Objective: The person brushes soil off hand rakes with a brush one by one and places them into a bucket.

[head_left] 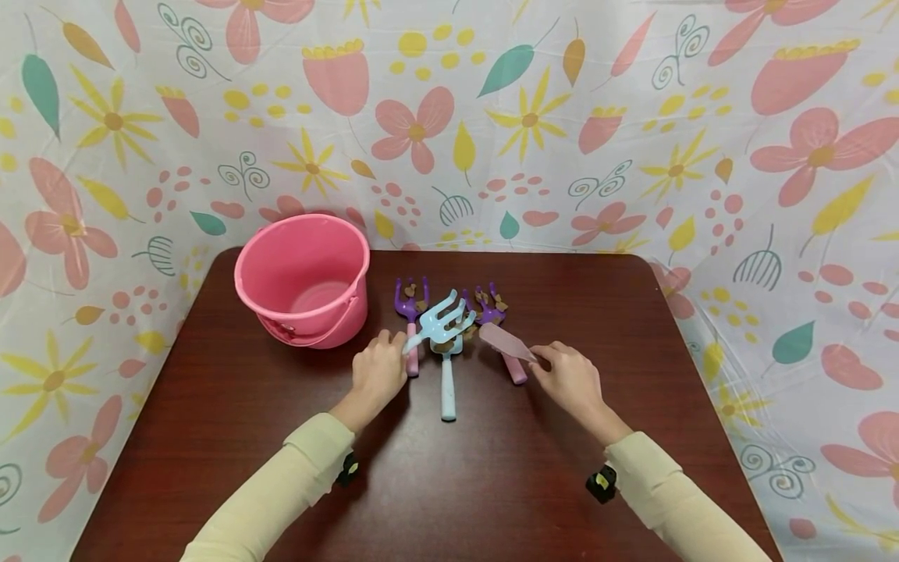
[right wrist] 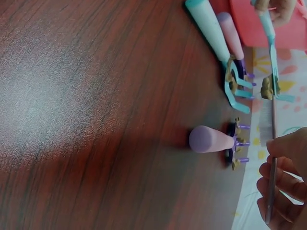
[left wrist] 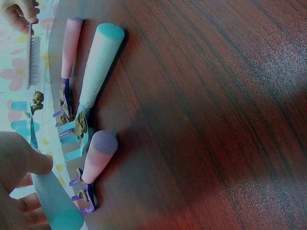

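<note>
My left hand [head_left: 379, 363] grips the handle of a light-blue hand fork [head_left: 441, 320], raised over the table with its tines to the right. A brown clump [right wrist: 266, 87] clings to those tines in the right wrist view. Between thumb and fingers my right hand [head_left: 570, 376] holds a flat brush [head_left: 504, 342] with pale bristles, its head pointing left, close to the raised tines. Beneath lie a second light-blue fork [head_left: 448, 390] and two purple forks with pink handles, one on the left [head_left: 412, 359] and one on the right [head_left: 516, 370], all with brown clumps on their tines.
A pink bucket [head_left: 344, 328] with its handle hanging down stands at the back left of the dark wooden table [head_left: 463, 499]. Behind the table hangs a flowered cloth [head_left: 449, 211]. Dark wrist devices sit below both sleeves.
</note>
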The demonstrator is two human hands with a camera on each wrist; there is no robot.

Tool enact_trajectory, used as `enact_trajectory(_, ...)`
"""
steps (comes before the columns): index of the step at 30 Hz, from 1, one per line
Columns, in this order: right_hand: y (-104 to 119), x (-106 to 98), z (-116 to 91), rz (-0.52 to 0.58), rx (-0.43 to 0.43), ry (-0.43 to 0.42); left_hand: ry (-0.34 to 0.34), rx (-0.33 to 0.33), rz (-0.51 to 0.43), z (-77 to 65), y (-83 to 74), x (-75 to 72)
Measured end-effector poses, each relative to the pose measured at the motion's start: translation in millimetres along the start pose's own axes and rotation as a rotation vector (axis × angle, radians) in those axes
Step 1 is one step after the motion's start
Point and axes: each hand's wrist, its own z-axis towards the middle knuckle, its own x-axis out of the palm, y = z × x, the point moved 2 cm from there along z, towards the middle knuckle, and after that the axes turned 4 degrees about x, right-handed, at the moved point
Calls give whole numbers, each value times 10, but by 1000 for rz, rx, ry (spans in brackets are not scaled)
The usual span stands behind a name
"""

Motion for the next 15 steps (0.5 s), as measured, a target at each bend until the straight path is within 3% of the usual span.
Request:
enact_trajectory(7, 114, -12, 18, 76, -55, -61, -44, 23, -34, -11, -16, 24)
enact_trajectory(15, 231, 2, 47, 106, -88, -106, 62, 1, -44, 0, -54, 43)
